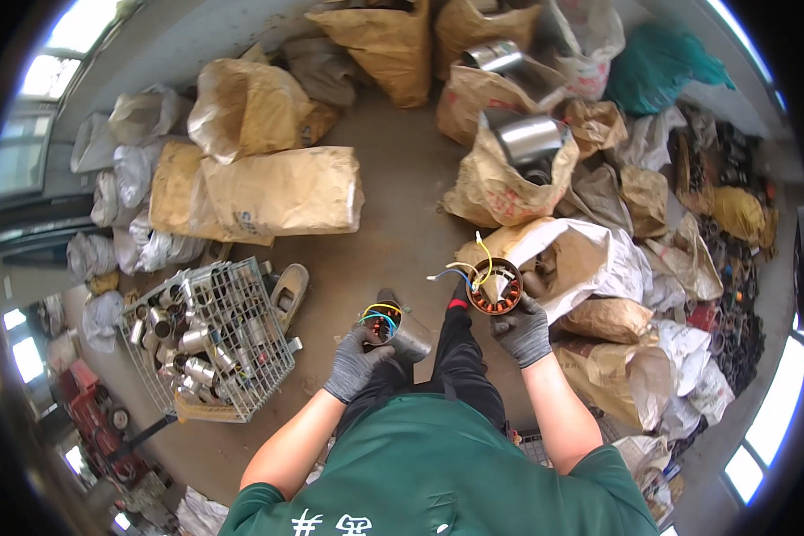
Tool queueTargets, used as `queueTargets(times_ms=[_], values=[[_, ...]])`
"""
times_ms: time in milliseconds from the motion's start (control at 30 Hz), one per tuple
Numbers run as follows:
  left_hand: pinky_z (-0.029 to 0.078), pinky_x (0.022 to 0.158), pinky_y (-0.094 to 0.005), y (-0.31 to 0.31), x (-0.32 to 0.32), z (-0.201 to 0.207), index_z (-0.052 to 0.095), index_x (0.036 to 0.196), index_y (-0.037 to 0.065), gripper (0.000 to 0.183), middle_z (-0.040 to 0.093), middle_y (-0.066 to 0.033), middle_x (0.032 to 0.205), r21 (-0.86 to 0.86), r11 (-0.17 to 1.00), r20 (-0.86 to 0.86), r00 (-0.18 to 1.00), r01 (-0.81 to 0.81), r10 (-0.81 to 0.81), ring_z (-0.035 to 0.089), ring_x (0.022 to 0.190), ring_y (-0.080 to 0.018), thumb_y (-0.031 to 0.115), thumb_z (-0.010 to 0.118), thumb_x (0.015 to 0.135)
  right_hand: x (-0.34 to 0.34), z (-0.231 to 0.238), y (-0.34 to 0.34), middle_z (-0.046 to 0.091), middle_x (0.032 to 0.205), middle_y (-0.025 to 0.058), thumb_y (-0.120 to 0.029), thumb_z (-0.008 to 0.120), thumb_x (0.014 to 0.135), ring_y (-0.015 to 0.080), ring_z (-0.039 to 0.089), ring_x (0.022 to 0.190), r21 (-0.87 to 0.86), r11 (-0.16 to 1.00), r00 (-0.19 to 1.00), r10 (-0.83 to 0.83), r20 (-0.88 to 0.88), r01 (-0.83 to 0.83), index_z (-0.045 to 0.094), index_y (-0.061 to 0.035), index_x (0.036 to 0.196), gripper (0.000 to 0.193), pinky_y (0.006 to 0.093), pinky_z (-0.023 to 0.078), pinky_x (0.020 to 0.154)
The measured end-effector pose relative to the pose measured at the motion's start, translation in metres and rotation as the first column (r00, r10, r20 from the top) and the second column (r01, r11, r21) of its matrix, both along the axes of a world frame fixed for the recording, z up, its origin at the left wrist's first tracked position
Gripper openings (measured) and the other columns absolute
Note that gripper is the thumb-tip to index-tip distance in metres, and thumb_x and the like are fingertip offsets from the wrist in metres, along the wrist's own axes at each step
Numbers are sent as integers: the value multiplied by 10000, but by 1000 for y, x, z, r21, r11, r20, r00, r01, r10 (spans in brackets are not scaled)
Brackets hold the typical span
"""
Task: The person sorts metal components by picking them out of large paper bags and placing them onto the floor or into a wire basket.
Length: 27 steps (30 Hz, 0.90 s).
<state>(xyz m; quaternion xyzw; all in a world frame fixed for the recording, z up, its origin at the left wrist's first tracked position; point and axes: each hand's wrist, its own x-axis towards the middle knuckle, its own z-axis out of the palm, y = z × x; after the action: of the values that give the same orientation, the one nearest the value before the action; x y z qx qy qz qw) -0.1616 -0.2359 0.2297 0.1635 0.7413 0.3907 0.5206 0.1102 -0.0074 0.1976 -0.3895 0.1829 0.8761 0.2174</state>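
My left hand [359, 364], in a grey knit glove, is closed around a silver cylindrical motor stator [411, 338]. Yellow and blue wires stick out of its end, over dark and orange windings. On the right, my gloved right hand [523, 332] grips a round motor stator [493, 288] by its rim. Copper-coloured windings ring its open centre, and yellow, blue and white leads rise from it. The two stators are held apart in front of my legs. Some of my fingers are hidden behind the parts.
To the left stands a wire cage cart [232, 344] heaped with metal cylinders. Beyond it lie large brown paper sacks [277, 192]. At the right, an opened sack [590, 259] sits close to my right hand, and another sack [482, 183] holds a shiny metal cylinder [529, 138].
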Motion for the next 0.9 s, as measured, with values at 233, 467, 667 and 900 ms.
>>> queueTargets(times_ms=[233, 467, 667, 900], values=[[599, 824, -416, -173, -116, -10, 580, 1121, 35, 247, 654, -116, 1031, -159, 597, 268, 548, -786, 793, 663, 955, -263, 133, 663, 911, -95, 10, -51, 614, 833, -6, -352, 524, 907, 145, 495, 589, 54, 941, 942, 329, 64, -333, 606, -153, 1029, 247, 291, 424, 535], [603, 610, -334, -361, -313, 9, 606, 1123, 58, 292, 652, -85, 974, 151, -349, 166, -324, -925, 931, 654, 831, -244, 234, 684, 903, -117, -37, -81, 620, 1257, 161, -337, 570, 928, 203, 629, 941, 98, 863, 859, 504, -93, -496, 557, -67, 1300, 460, 219, 458, 502], [475, 557, -328, -439, -319, -38, 615, 924, 111, 193, 612, -46, 790, 141, 145, -194, 117, -979, 974, 561, 623, -177, 289, 658, 865, -202, -8, -132, 593, 834, -6, -383, 569, 943, 155, 526, 622, 18, 588, 572, 779, 258, -809, 589, -169, 1015, 227, 270, 415, 487], [503, 783, -342, -220, -136, -85, 638, 1086, 49, 401, 655, -62, 902, 287, 810, 220, 858, -511, 464, 615, 854, -165, 424, 626, 945, -293, 13, -194, 470, 586, -75, -335, 541, 964, 94, 375, 430, -89, 485, 433, 838, 333, -870, 548, -225, 790, 206, 256, 347, 426]])
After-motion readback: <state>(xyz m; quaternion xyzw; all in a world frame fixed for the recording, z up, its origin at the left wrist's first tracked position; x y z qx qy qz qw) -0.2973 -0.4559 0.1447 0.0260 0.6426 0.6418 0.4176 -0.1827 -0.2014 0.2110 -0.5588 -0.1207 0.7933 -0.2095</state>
